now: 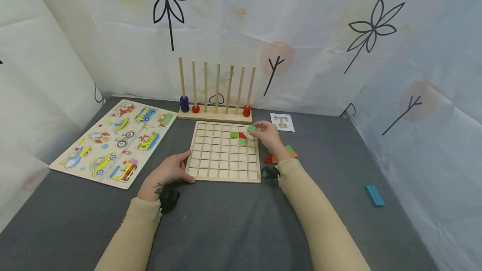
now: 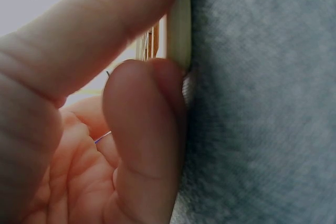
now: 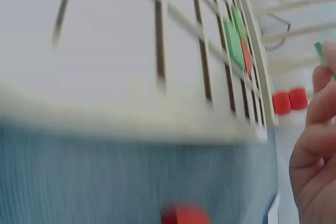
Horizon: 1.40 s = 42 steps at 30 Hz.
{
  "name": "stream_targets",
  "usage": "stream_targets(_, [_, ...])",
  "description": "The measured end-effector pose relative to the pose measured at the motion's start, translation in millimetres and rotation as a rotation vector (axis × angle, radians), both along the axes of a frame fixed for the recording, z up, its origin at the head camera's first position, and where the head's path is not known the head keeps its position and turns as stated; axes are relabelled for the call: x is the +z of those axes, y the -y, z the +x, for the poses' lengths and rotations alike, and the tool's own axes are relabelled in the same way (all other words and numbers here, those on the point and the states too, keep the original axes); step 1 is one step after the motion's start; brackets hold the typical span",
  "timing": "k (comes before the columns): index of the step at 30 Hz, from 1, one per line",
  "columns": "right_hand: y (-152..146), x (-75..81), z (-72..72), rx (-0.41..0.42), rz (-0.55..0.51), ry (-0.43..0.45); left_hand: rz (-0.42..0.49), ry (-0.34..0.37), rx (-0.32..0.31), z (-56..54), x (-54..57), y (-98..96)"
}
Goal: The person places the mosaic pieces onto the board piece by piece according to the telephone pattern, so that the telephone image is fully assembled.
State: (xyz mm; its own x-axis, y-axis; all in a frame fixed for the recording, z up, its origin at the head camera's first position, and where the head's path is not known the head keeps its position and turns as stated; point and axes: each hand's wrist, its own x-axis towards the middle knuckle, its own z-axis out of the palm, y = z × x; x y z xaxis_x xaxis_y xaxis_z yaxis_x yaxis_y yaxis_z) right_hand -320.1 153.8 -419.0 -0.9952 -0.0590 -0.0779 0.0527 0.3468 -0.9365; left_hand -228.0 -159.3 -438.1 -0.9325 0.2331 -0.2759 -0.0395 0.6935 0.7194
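Note:
A wooden grid board [image 1: 214, 173] lies flat on the table. My left hand [image 1: 167, 172] grips its lower left corner, thumb at the front edge and fingers along the left side; the left wrist view shows the board's edge [image 2: 179, 30] close against the fingers. Over the board's upper right corner, my right hand [image 1: 269, 136] pinches a green tile [image 1: 251, 128] between thumb and fingers. Nearby in the grid sit a green tile [image 1: 234, 134], a red piece with a rounded side [image 1: 242, 135] and another green tile [image 1: 242, 142].
Loose red [image 1: 268, 159], orange and green tiles lie right of the board, partly behind my right wrist. A pattern card [image 1: 289, 125] and a peg stand with beads [image 1: 211, 115] are behind. Left is a vehicle puzzle [image 1: 113, 141]; far right, a blue block [image 1: 374, 195].

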Motion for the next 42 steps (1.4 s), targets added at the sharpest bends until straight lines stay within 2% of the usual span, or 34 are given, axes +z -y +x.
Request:
stream_targets(4, [20, -1.6, -4.0, 0.039, -0.124, 0.027, 0.000, -0.002, -0.001, -0.5, -0.8, -0.3])
stream_targets(8, [40, -3.3, -7.9, 0.073, -0.128, 0.039, 0.001, -0.002, -0.001, -0.6, -0.3, -0.7])
stream_targets(13, [58, -5.8, -11.9, 0.088, -0.001, 0.034, -0.003, 0.001, 0.003, -0.5, 0.5, -1.5])
stream_targets(17, [65, -9.3, -16.4, 0.095, 0.149, 0.010, -0.006, 0.012, 0.005, -0.3, 0.9, -1.6])
stream_targets(18, [66, -12.0, -18.1, 0.104, 0.168, -0.019, -0.005, 0.014, 0.004, -0.3, 0.8, -1.6])
stream_targets(21, [69, -14.0, -21.1, 0.100, 0.254, -0.027, 0.000, 0.015, 0.006, -0.2, 1.0, -1.6])
stream_targets(23, [71, -12.8, -19.5, 0.093, 0.297, -0.034, 0.005, 0.012, 0.004, -0.3, 0.6, -1.4])
stream_targets(24, [74, -3.2, -11.4, 0.085, 0.320, -0.031, 0.007, 0.012, 0.005, -0.3, 0.4, -1.2])
stream_targets(25, [76, -1.1, -10.4, 0.073, 0.357, -0.008, 0.008, 0.011, 0.005, -0.4, 0.2, -1.0])
stream_targets(28, [78, -0.5, -9.2, 0.057, 0.417, -0.024, 0.012, 0.008, 0.002, -0.8, -0.9, -0.6])
stream_targets(30, [79, -0.8, -10.2, 0.047, 0.454, -0.029, 0.016, 0.006, -0.002, -0.5, -0.5, -0.3])
stream_targets(31, [77, -9.4, -17.5, 0.047, 0.468, -0.039, 0.019, 0.007, -0.003, -0.3, -0.1, -0.4])
stream_targets(36, [81, -7.6, -17.7, 0.040, 0.510, -0.037, 0.031, 0.006, -0.014, 1.1, 1.9, -0.6])
stream_targets(42, [85, -7.9, -18.6, 0.067, 0.540, -0.039, 0.009, 0.009, 0.002, -0.7, -1.8, -0.8])
